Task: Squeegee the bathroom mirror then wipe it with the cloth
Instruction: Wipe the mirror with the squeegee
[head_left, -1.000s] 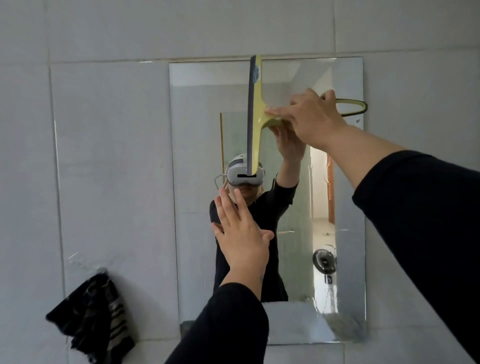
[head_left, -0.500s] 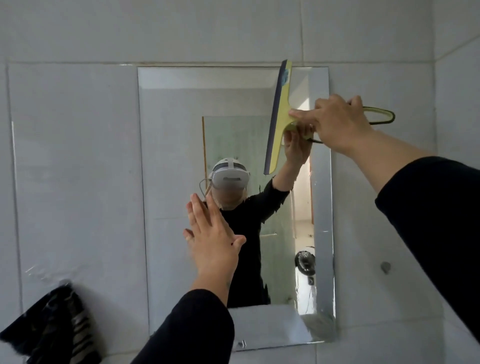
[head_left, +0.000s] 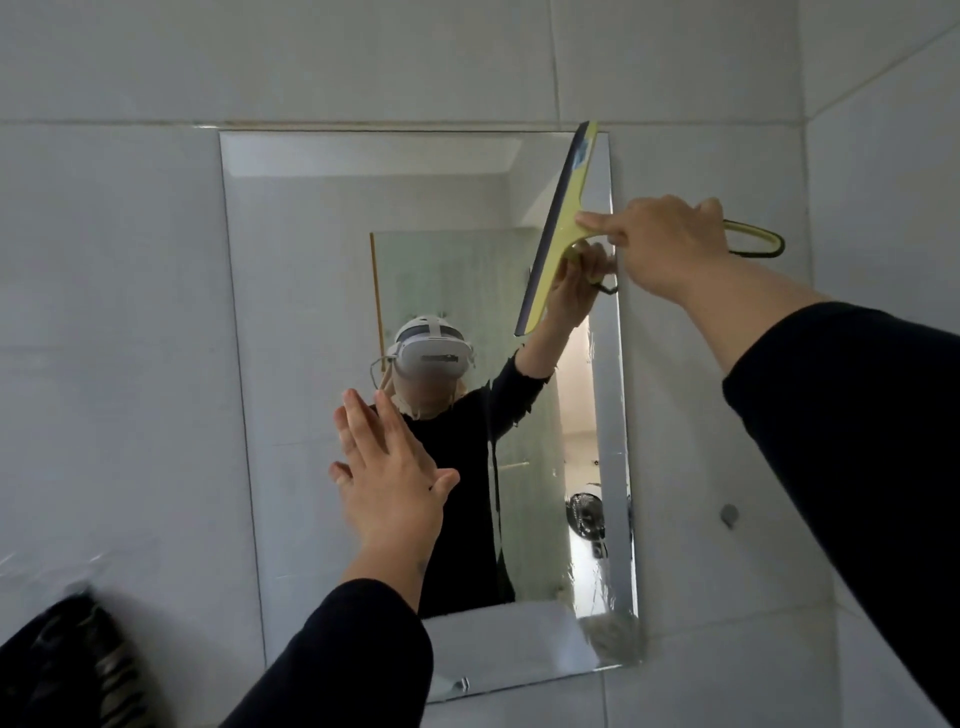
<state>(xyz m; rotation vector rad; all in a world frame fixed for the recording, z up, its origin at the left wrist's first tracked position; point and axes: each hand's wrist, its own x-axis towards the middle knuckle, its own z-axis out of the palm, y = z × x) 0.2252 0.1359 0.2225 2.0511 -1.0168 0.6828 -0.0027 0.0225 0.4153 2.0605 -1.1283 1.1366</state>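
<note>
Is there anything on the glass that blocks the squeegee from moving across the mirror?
Only the left hand, flat on the mirror, lower down than the squeegee held by the right hand.

- A single head-worn, wide-angle view looks forward and slightly upward at a pale grey tiled wall (head_left: 119, 338), close to it.
- A frameless rectangular wall mirror (head_left: 311, 260) fills the centre, within arm's reach.
- Both black-sleeved arms enter from the near edge, bottom and right.
</note>
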